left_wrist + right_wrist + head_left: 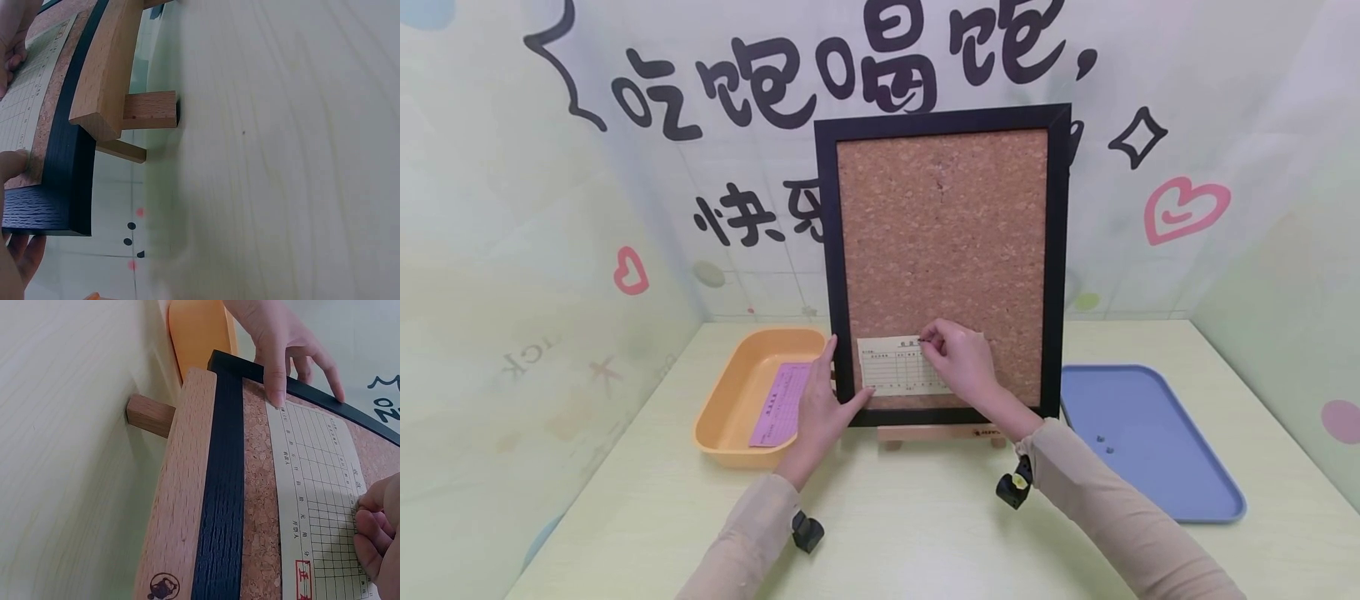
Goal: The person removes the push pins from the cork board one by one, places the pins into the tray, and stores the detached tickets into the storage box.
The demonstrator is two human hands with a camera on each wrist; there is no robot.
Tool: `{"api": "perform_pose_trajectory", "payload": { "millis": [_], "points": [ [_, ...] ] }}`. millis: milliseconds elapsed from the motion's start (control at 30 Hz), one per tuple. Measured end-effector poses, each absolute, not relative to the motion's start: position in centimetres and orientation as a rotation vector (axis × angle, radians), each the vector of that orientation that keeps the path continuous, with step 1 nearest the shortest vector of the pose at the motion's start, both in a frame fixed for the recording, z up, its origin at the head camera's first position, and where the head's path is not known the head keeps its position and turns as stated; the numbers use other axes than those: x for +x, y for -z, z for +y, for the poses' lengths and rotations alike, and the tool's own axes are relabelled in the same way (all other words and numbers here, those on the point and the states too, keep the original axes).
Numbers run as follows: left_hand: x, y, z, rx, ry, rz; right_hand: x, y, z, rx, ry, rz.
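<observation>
A cork board (943, 242) in a black frame leans upright on a small wooden easel (917, 432). Flat against its lower part lies a cream receipt slip (883, 367) printed with a table. My left hand (823, 408) grips the lower left side of the frame; its thumb (275, 378) presses the slip's bottom left corner while the other fingers reach round the frame's outer edge. At the slip's top edge my right hand (962, 358) pinches a small dark pushpin (922, 340), mostly hidden by the fingertips. That hand covers the right part of the slip in the head view.
An orange tray (718, 417) holding a pink slip (781, 404) stands left of the board. To the right is a blue tray (1180, 467) with two small grey pins (1105, 444) on it. A printed backdrop (760, 275) stands behind the table.
</observation>
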State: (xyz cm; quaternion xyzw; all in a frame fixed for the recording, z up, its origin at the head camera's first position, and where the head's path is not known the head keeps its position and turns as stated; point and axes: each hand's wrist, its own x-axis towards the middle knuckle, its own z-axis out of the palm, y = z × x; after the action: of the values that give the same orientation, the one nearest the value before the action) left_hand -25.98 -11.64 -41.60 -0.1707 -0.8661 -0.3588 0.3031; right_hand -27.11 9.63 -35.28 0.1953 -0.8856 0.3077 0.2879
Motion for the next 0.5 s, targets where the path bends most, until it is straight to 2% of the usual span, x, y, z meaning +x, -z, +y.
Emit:
{"api": "perform_pose_trajectory", "payload": {
  "millis": [500],
  "points": [
    [-25.89,41.54,-11.65,-0.449,0.975,-2.306,-26.93,35.09,9.66,0.510,-0.845,-2.414]
  ]
}}
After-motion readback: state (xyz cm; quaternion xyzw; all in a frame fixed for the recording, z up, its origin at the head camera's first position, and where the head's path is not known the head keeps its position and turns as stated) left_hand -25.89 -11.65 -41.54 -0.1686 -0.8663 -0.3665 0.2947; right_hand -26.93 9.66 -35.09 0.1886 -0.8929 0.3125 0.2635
